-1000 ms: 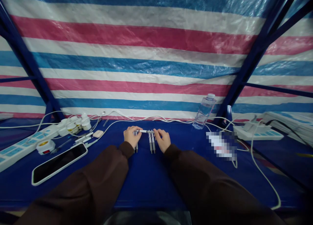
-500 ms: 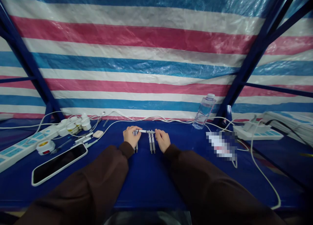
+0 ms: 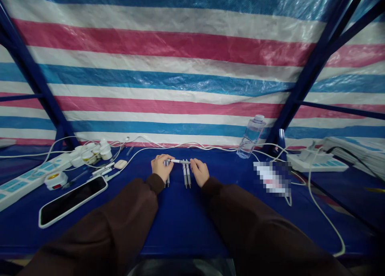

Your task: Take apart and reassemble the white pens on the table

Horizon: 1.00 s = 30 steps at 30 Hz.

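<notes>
A white-and-grey pen (image 3: 179, 161) lies level between my two hands. My left hand (image 3: 161, 166) is closed on its left end, and my right hand (image 3: 199, 171) pinches the grey right end. Below the held pen, two similar pens (image 3: 187, 178) lie side by side on the blue table (image 3: 180, 224), tips toward me. More pen tips (image 3: 167, 184) show under my left wrist; my hand hides the rest of them.
At left are a phone (image 3: 73, 202), a long power strip (image 3: 33, 176), white plugs and a small case (image 3: 120, 164). A water bottle (image 3: 251, 136) stands at the back right, near another power strip (image 3: 319, 164). White cables run along the back.
</notes>
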### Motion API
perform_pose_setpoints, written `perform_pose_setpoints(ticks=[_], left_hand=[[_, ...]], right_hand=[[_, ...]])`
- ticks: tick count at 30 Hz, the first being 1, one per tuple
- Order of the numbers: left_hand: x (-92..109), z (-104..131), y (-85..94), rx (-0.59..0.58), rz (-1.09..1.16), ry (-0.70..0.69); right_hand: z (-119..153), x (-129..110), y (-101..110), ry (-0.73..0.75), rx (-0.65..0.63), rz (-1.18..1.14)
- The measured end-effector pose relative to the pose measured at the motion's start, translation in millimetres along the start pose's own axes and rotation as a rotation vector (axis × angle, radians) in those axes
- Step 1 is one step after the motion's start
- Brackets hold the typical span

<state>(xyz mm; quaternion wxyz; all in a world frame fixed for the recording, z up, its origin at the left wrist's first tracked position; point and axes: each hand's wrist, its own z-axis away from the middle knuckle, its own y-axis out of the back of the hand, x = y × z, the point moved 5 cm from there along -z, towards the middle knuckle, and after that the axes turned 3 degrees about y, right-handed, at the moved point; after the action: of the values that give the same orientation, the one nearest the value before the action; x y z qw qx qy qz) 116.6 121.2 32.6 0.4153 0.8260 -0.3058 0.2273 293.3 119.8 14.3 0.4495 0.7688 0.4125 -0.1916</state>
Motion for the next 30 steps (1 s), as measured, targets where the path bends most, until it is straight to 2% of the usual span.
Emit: perform_pose_setpoints(ticks=[8, 15, 25, 30], left_hand=[[1, 0, -0.6, 0.007, 0.025, -0.033], [-1, 0, -1.0, 0.020, 0.012, -0.033], [3, 2, 4.1, 0.106, -0.065, -0.065], [-4, 0, 5.4, 0.192, 0.101, -0.036]], right_hand=[[1, 10, -4, -0.080, -0.011, -0.071], [3, -6, 3, 0.041, 0.012, -0.050], [0, -1, -3, 0.052, 0.004, -0.008], [0, -6, 0, 0.085, 0.018, -0.004]])
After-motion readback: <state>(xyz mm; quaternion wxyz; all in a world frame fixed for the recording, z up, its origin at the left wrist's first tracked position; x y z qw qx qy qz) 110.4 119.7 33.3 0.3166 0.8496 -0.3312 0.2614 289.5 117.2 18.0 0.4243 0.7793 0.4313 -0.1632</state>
